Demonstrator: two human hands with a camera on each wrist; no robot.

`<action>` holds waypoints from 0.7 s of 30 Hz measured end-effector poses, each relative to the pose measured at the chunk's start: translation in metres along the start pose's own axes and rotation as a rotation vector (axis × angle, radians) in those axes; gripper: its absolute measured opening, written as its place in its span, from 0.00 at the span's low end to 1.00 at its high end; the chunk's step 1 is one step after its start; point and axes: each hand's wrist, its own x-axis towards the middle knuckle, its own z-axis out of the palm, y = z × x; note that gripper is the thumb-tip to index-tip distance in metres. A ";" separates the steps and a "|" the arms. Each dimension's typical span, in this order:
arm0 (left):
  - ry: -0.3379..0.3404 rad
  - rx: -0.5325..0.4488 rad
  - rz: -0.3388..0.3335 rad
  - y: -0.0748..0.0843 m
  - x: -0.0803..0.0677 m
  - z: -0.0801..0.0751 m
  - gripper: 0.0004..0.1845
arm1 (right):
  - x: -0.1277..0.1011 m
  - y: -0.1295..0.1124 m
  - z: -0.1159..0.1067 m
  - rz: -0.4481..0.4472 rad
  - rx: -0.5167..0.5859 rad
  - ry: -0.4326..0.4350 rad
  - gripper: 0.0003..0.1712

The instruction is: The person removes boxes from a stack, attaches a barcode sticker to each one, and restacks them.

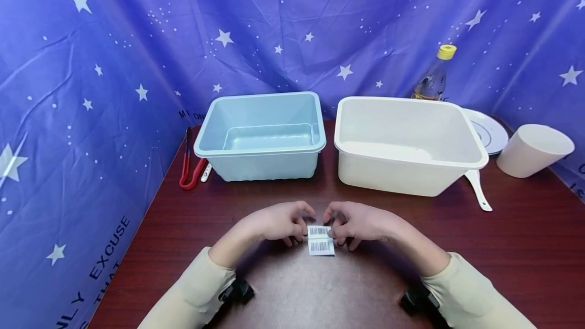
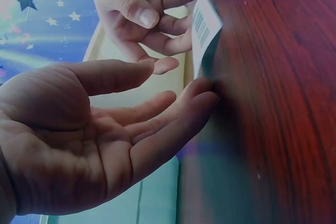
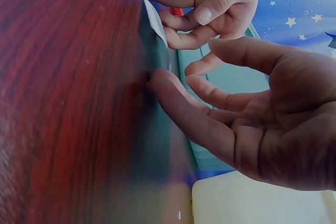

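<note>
White paper, a small barcode label [image 1: 321, 240] printed with two black barcodes, lies on the near middle of the glossy dark wood table [image 1: 525, 248]. The left hand [image 1: 279, 222] and right hand [image 1: 358, 221] flank it, fingertips touching its far edges; the fingers look loosely bent, but whether they pinch the paper I cannot tell. Beyond on the left stands a smooth pale blue plastic tub [image 1: 260, 136], rectangular with rounded corners, with red tongs [image 1: 188, 166] beside it. On the right sit a cream tub [image 1: 407, 143], a white spoon [image 1: 477, 189], a tilted beige cup [image 1: 532, 150], a plate [image 1: 491, 133] and a yellow-capped bottle [image 1: 434, 77]. Behind hangs blue star-printed cloth [image 1: 91, 90] reading "EXCUSE".
</note>
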 end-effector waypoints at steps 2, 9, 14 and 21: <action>0.028 -0.008 -0.001 0.000 0.000 -0.001 0.20 | 0.002 0.001 -0.002 -0.013 0.021 0.010 0.16; 0.104 -0.092 0.047 -0.003 0.004 0.000 0.18 | 0.011 0.007 -0.006 -0.068 0.119 0.097 0.13; 0.158 -0.106 0.079 -0.004 0.007 0.000 0.17 | 0.017 0.010 -0.007 -0.103 0.175 0.182 0.10; 0.220 -0.095 0.105 -0.001 0.007 -0.002 0.16 | 0.019 0.011 -0.009 -0.147 0.205 0.269 0.09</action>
